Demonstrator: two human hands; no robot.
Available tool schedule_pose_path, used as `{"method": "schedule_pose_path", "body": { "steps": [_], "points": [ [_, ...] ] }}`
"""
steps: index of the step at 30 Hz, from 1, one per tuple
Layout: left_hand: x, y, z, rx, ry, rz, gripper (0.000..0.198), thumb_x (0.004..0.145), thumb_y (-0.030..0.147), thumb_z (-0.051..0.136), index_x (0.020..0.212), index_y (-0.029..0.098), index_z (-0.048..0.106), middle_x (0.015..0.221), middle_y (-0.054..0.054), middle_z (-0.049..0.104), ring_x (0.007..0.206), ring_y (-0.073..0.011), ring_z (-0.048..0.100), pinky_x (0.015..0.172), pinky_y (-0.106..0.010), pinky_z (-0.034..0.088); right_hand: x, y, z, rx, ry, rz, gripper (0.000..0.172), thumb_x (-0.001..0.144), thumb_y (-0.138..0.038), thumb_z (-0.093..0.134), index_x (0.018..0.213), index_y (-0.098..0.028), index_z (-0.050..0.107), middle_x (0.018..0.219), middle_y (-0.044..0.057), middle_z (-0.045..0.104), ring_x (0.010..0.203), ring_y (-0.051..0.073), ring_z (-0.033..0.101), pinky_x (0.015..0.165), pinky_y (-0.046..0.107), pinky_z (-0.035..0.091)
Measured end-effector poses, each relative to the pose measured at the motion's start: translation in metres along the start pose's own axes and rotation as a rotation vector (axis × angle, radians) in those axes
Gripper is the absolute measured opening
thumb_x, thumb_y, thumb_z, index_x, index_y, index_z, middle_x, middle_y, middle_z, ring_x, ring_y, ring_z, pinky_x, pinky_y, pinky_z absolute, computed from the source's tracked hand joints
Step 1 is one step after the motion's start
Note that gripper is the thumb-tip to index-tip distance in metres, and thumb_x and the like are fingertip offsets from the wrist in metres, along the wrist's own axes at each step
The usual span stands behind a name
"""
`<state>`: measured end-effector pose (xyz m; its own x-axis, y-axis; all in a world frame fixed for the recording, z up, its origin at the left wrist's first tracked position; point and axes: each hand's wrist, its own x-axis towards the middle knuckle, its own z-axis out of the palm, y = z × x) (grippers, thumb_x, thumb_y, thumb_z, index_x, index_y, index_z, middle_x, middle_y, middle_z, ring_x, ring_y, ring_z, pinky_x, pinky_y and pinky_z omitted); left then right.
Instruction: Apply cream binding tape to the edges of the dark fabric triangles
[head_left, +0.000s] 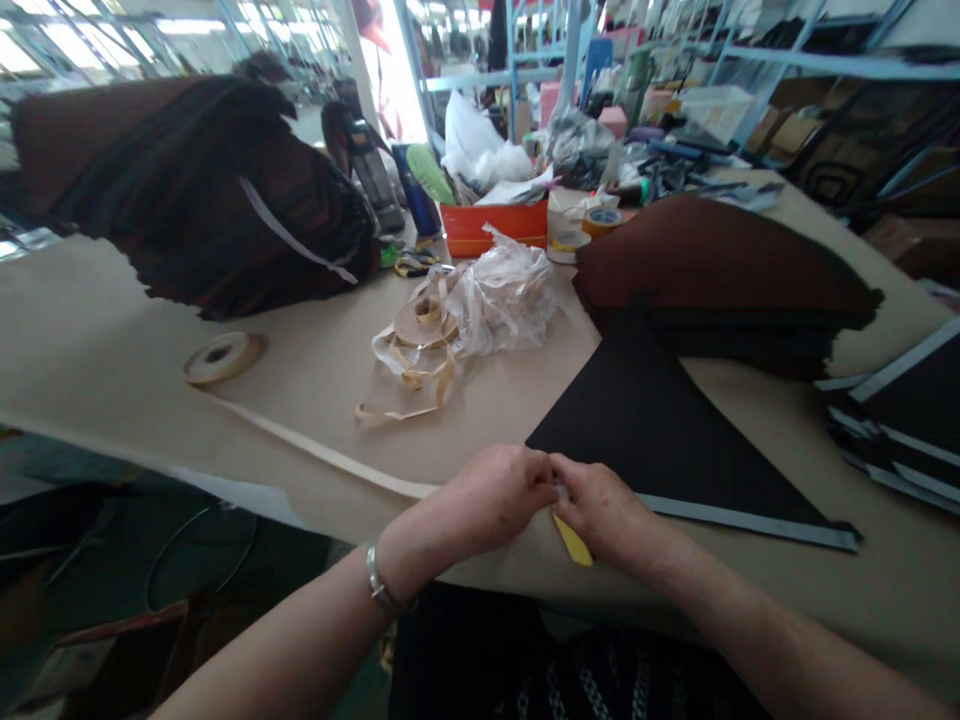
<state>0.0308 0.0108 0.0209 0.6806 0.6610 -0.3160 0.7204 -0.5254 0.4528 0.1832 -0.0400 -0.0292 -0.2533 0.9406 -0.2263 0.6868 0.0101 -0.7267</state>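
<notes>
My left hand (499,497) and my right hand (606,513) meet at the near corner of a black triangular fabric piece (660,430) lying on the table. Both hands are closed in a pinch, fingertips touching each other. A tape strip (322,452) runs from a tape roll (221,357) across the table into my left hand's pinch. A yellow pointed tool (573,541) sticks out under my right hand. A grey tape band (742,522) lines the fabric's near edge. A bracelet sits on my left wrist.
A paper-covered table (112,340) holds dark brown fabric piles at back left (187,190) and right (712,270), a crumpled plastic bag (502,300) with tape backing scraps, an orange box (495,228), and taped black pieces (900,410) at the right.
</notes>
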Motion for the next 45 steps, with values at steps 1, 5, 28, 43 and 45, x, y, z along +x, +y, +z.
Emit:
{"method": "schedule_pose_path", "body": {
  "steps": [1,5,28,43,45],
  "points": [
    [-0.002,-0.004,-0.001,-0.016,0.044,-0.033,0.023,0.086,0.028,0.05,0.072,0.017,0.063,0.059,0.001,0.06,0.054,-0.0103,0.051,0.05,-0.021,0.033,-0.003,0.001,-0.006,0.054,0.008,-0.01,0.037,0.079,-0.014,0.052,0.115,-0.017,0.058,0.078,0.003,0.066,0.071,0.015,0.057,0.062,0.024,0.035],
    [-0.005,-0.024,0.001,-0.057,0.184,-0.12,0.025,0.087,0.031,0.047,0.07,0.016,0.058,0.06,0.001,0.057,0.057,-0.0114,0.051,0.053,-0.022,0.033,-0.024,0.02,-0.051,0.214,0.126,0.02,0.033,0.082,-0.027,0.055,0.113,-0.017,0.06,0.067,-0.002,0.06,0.062,0.011,0.053,0.06,0.022,0.038],
    [0.016,-0.011,0.038,0.111,0.242,-0.11,0.017,0.086,0.018,0.052,0.076,0.015,0.064,0.124,-0.013,0.058,0.11,-0.0254,0.056,0.097,-0.037,0.043,0.002,0.148,-0.158,-0.301,0.234,0.422,0.019,0.073,-0.029,0.062,0.066,-0.013,0.069,0.064,0.005,0.064,0.064,0.016,0.058,0.054,0.023,0.032],
    [0.005,0.019,0.037,-0.076,0.165,-0.112,0.02,0.088,0.026,0.044,0.07,0.019,0.05,0.066,-0.002,0.058,0.063,-0.0165,0.052,0.062,-0.03,0.038,-0.16,0.116,-0.101,-0.314,0.099,0.45,0.027,0.081,-0.04,0.056,0.07,-0.018,0.067,0.066,0.003,0.064,0.062,0.016,0.055,0.058,0.027,0.033],
    [0.0,0.031,0.037,-0.261,0.152,-0.133,0.022,0.087,0.028,0.045,0.067,0.02,0.048,0.059,0.002,0.053,0.057,-0.0135,0.047,0.058,-0.027,0.034,-0.149,0.1,-0.109,-0.145,0.183,0.353,0.03,0.083,-0.045,0.054,0.077,-0.018,0.067,0.071,0.003,0.063,0.066,0.016,0.055,0.062,0.027,0.037]
  ]
}}
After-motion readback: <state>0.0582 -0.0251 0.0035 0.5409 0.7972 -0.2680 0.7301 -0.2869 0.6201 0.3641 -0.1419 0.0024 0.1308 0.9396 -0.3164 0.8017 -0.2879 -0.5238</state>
